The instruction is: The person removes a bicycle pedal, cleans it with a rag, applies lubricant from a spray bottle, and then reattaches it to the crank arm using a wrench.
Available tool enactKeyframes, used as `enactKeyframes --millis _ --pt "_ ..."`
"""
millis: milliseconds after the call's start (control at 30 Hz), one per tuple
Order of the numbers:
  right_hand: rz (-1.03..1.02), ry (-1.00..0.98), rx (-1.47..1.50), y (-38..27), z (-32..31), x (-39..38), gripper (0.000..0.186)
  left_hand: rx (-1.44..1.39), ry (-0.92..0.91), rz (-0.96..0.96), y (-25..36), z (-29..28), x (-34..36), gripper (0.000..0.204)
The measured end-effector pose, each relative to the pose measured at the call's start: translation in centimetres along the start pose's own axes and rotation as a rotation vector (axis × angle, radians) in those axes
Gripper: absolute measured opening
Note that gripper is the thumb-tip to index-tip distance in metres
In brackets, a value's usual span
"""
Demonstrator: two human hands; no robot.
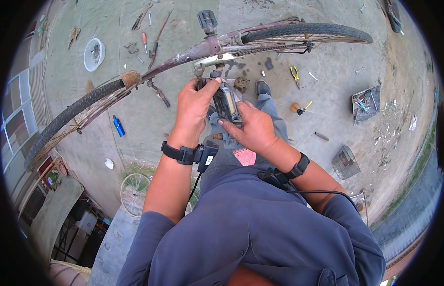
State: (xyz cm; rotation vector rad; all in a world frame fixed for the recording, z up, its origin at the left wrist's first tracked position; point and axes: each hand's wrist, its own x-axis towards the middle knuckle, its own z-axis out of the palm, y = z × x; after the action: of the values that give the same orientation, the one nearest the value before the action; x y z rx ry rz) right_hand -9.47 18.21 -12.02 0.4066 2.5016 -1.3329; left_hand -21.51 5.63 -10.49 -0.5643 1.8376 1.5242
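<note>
A worn purple bicycle point(183, 58) is propped across the view in front of me. My right hand point(254, 127) grips a black pedal point(225, 102) with a pale yellow reflector, thumb on its near end. My left hand point(197, 102) is closed around what looks like a wrench point(199, 71), its head up by the crank. The left thumb presses at the pedal's axle end, near the crank; whether the axle sits in its hole is hidden. The opposite pedal point(207, 21) stands on the bicycle's far side. The chain point(274, 47) runs towards the right-hand wheel.
Tools lie about the ground: a red screwdriver point(144, 39), yellow-handled pliers point(295, 75) and wrenches. A white bowl point(94, 54) stands at left, a blue bottle point(118, 126) nearer. At right are a tool tray point(366, 106) and a wire basket point(346, 162). A loose wheel point(135, 195) is lower left.
</note>
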Motion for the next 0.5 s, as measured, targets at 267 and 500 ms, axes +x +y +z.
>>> enactKeyframes --millis 267,500 --pt "-0.053 -0.016 -0.169 -0.57 -0.62 0.17 0.045 -0.126 -0.076 -0.017 -0.08 0.61 0.33 0.025" --pt "-0.064 -0.028 -0.206 -0.77 -0.94 0.28 0.045 -0.101 -0.050 -0.010 -0.53 0.67 0.66 0.024"
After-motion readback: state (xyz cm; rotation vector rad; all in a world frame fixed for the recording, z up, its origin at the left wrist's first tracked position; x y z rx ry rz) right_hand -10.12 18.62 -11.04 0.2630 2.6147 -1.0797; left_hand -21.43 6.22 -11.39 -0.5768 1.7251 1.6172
